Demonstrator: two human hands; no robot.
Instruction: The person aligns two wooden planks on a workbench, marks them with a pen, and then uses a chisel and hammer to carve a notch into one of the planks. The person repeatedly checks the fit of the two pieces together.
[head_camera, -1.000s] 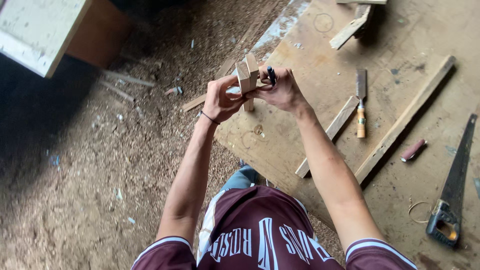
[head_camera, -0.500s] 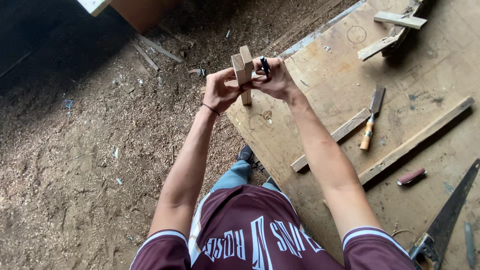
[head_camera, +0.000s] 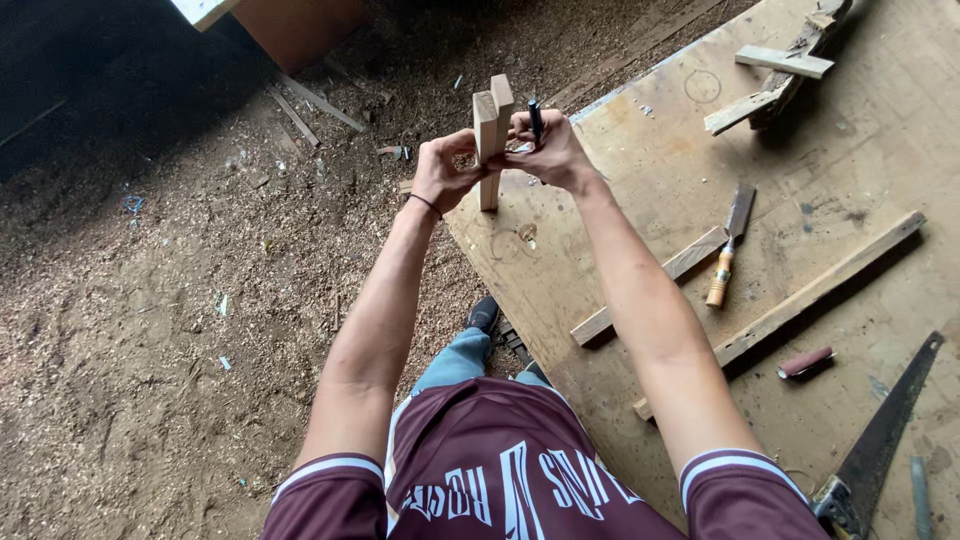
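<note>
Two short pale wood blocks (head_camera: 492, 130) are held side by side and upright in front of me, above the edge of a plywood board (head_camera: 800, 250). My left hand (head_camera: 440, 172) grips them from the left, low down. My right hand (head_camera: 548, 150) presses on them from the right and also holds a dark marker pen (head_camera: 535, 118) that sticks up between its fingers. Both arms are stretched forward.
On the plywood board lie a chisel with a wooden handle (head_camera: 727, 250), two long wood strips (head_camera: 800, 297), wood offcuts (head_camera: 770, 70) at the far side, a small reddish piece (head_camera: 805, 362) and a handsaw (head_camera: 880, 440). The ground (head_camera: 180, 300) left of the board is covered in sawdust.
The blocks have been turned from tilted to upright and pressed together. The view has shifted, so the board and tools sit lower and further right.
</note>
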